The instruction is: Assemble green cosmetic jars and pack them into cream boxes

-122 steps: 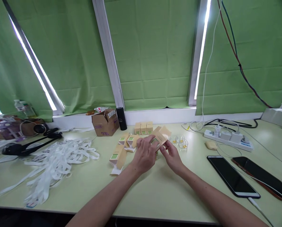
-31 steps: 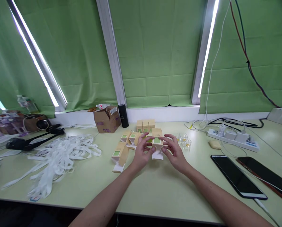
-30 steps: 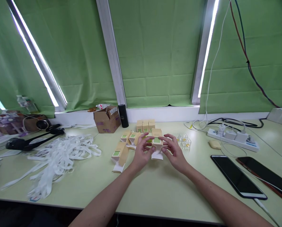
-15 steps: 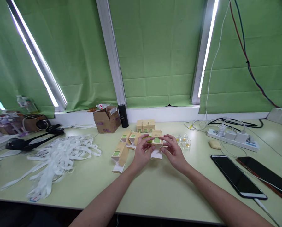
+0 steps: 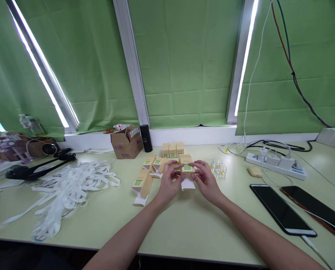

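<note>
Both hands hold one small tan carton (image 5: 187,167) with a green label, its white bottom flap hanging open toward me. My left hand (image 5: 169,183) pinches its left side, fingers curled. My right hand (image 5: 206,181) grips its right side. Behind it three closed tan cartons (image 5: 172,149) stand in a row. Several unfolded cartons (image 5: 153,165) lie to the left, and another open carton (image 5: 140,186) lies nearer me. Three small clear cups (image 5: 218,167) with yellow contents sit just right of my hands.
A heap of white straps (image 5: 69,187) covers the left of the green table (image 5: 167,225). A brown cardboard box (image 5: 126,142) and a black cylinder (image 5: 145,138) stand by the window sill. Two phones (image 5: 282,209) and a power strip (image 5: 277,165) lie at right.
Four seconds ago the carton was flat and open between my hands; now it is squared up with the label facing me. In the last second my hands shifted only slightly.
</note>
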### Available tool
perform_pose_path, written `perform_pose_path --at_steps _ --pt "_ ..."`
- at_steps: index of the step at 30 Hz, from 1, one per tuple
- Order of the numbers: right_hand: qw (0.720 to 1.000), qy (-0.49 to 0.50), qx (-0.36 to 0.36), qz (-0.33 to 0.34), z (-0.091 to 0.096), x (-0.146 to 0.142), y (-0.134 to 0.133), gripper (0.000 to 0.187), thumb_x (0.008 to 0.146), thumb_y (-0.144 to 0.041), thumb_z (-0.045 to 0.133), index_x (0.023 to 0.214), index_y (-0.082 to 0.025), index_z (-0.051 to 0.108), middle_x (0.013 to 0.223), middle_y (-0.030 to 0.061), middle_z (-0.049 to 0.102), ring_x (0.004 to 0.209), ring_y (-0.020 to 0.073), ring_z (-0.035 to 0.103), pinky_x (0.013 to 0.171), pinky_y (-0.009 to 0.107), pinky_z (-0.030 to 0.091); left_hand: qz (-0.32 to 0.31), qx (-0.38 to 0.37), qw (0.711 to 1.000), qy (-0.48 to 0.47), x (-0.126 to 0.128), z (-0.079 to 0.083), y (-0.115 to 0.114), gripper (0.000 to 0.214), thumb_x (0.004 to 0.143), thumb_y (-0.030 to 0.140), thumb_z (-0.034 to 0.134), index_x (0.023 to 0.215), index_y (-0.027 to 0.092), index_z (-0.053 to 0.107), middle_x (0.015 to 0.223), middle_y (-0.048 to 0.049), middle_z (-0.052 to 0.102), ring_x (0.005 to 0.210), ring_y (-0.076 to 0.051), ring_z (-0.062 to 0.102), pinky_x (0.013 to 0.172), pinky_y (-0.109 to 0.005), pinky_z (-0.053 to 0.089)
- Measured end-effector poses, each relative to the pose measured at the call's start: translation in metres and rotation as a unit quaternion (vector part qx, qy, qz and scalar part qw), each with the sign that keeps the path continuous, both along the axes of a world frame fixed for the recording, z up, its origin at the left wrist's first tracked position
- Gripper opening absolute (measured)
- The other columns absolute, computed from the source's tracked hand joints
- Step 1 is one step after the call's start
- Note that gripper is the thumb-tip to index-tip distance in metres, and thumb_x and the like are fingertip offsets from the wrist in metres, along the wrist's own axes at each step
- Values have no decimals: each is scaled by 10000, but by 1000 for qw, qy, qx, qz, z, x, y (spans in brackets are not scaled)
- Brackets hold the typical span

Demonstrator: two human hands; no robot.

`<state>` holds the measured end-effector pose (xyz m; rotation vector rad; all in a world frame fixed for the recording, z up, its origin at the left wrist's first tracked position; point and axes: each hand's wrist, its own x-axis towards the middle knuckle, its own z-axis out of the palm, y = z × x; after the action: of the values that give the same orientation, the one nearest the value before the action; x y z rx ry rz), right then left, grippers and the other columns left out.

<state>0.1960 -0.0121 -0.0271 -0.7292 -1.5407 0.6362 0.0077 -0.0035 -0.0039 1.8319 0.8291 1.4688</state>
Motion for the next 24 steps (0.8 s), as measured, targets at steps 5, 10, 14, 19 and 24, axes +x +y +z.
perform_pose_path --at_steps 5,10,14,19,24 --pt "1000 25 -4 8 2 0 0 320 997 -333 599 1316 -331 632 1326 89 423 853 133 672 813 365 658 -39 26 999 22 -4 -1 0 415 937 279 627 1350 309 652 1406 -116 421 927 -149 641 873 -366 606" --pt "999 33 -1 3 1 0 1 329 1002 -329 584 1328 -318 625 1333 96 429 868 135 669 806 350 652 -90 27 995 37 -6 -3 1 639 855 182 608 1469 353 557 1482 -117 362 1084 -215 608 907 -383 587" --pt "999 35 -19 -5 2 1 0 337 998 -351 590 1331 -314 626 1354 99 423 902 150 682 811 358 651 -118 15 992 49 -7 -2 0 767 832 311 737 1545 357 457 1526 -121 310 1150 -247 568 940 -392 558" --pt "999 35 -39 -2 4 0 -2 350 987 -391 615 1333 -342 631 1363 94 416 915 160 678 865 390 643 -133 -17 991 29 -6 -2 0 853 807 511 805 1557 347 431 1531 -127 291 1161 -260 548 952 -393 543" --pt "998 28 -45 20 2 0 -2 367 991 -420 608 1354 -363 623 1389 92 401 961 178 689 931 425 626 -132 -37 990 -17 -2 0 -2 683 885 518 726 1493 316 489 1482 -124 355 1119 -236 558 907 -357 538"
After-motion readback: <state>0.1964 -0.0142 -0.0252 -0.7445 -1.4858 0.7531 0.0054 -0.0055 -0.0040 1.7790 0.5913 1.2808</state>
